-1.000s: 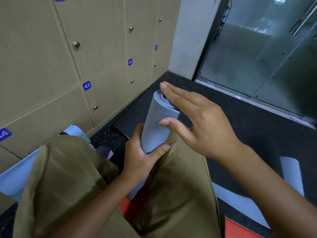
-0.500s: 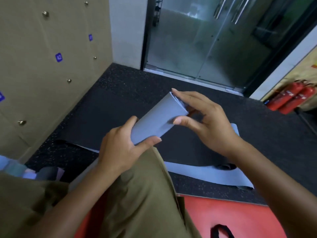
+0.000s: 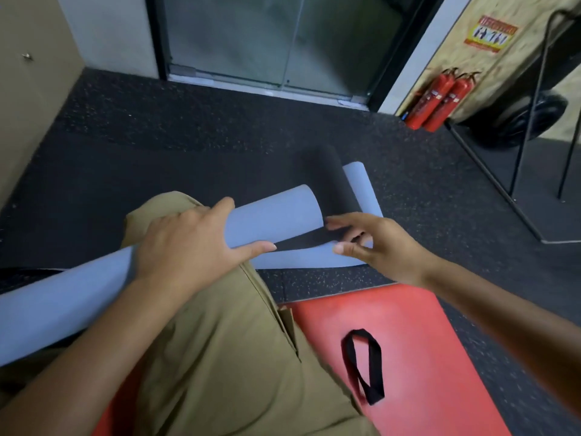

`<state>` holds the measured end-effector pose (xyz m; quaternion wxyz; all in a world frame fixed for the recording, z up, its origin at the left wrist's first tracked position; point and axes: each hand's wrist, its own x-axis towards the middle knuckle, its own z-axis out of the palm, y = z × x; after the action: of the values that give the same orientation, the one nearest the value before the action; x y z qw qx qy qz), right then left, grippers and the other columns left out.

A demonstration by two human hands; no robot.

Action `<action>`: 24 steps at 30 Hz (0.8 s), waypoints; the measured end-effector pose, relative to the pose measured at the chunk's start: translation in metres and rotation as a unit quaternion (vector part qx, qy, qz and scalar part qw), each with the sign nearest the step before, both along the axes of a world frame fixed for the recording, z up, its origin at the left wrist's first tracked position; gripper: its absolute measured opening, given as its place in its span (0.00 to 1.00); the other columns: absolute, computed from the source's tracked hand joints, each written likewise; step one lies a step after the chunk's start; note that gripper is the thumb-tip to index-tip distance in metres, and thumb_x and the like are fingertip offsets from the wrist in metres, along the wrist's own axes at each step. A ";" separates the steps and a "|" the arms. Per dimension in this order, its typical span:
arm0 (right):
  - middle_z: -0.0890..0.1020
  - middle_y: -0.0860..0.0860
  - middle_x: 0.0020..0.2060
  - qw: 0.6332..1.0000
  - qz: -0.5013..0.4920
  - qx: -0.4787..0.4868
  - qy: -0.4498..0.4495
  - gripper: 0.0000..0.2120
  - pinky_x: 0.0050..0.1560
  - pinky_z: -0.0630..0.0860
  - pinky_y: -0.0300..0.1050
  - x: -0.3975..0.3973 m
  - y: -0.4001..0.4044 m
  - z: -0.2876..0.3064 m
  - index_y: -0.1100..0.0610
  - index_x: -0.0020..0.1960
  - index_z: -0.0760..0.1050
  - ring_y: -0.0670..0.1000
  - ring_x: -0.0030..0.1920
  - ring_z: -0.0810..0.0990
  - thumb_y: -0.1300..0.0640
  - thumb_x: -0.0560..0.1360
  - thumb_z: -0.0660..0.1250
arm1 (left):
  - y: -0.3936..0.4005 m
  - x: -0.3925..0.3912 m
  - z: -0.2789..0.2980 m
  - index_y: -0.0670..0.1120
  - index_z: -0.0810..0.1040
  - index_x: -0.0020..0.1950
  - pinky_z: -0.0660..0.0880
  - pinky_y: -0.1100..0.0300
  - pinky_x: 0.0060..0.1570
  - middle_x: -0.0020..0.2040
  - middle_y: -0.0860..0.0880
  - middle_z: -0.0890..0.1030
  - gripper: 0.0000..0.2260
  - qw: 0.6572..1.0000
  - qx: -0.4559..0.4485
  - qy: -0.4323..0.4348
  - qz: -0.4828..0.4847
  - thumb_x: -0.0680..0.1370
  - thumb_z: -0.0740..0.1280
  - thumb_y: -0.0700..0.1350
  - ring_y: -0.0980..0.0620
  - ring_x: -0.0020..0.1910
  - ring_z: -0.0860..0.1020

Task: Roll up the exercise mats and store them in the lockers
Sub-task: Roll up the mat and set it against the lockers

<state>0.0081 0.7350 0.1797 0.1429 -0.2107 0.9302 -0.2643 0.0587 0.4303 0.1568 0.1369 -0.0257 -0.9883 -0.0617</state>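
Head view: left hand (image 3: 185,247) grips rolled mat (image 3: 270,221) over speckled floor (image 3: 157,127); right hand (image 3: 377,243) spread loose.

Rolled mat (image 3: 273,220) across lap; strap (image 3: 364,366) on floor mat (image 3: 424,341).

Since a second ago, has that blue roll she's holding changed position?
Yes. The rolled blue mat stood nearly upright over the person's lap; now it lies across it, nearly level, gripped by the left hand, its open end toward the right hand.

You were in a gym: speckled rubber floor (image 3: 220,127), a red mat (image 3: 424,341), beige lockers (image 3: 28,89), glass doors (image 3: 276,42) and two fire extinguishers (image 3: 440,99).
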 end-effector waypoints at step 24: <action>0.73 0.46 0.49 0.917 0.145 0.339 -0.154 0.15 0.46 0.76 0.46 0.017 0.063 -0.123 0.49 0.46 0.76 0.49 0.48 0.73 0.42 0.69 0.77 | -0.004 0.003 -0.007 0.51 0.66 0.43 0.63 0.57 0.29 0.27 0.50 0.72 0.34 1.000 0.006 -0.013 0.005 0.66 0.51 0.83 0.44 0.28 0.72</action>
<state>0.0252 0.7981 0.0570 0.3842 -0.2387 0.8898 0.0612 0.0620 0.4260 0.1500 0.1245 -0.0194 -0.9898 -0.0672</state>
